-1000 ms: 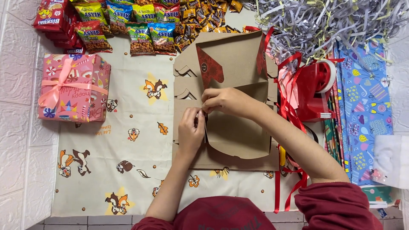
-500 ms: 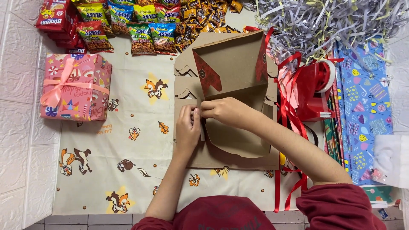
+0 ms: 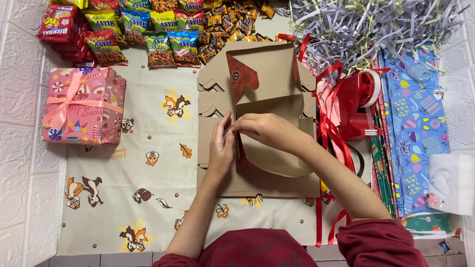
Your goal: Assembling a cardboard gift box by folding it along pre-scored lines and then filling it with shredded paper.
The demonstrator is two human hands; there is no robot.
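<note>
White tiles frame a desk (image 3: 29,163) spread with a cream cartoon-squirrel cloth (image 3: 148,198), where a person in a dark red top works on a flat brown cardboard box (image 3: 267,69) lying at the middle. Both hands meet at the box's left fold — the left hand (image 3: 221,148) presses flat on the card with fingers together, while the right hand (image 3: 264,131) pinches the edge of a curved flap (image 3: 272,158), its grip closed on that flap. A pink wrapped gift (image 3: 83,105) with a pink bow sits well apart to the left. Snack packets (image 3: 143,29) line the top edge, shredded grey paper (image 3: 366,27) is heaped at top right, and a red tape dispenser (image 3: 361,106) stands just right of the box amid red ribbon (image 3: 329,131), beside blue patterned wrapping paper (image 3: 415,123).
</note>
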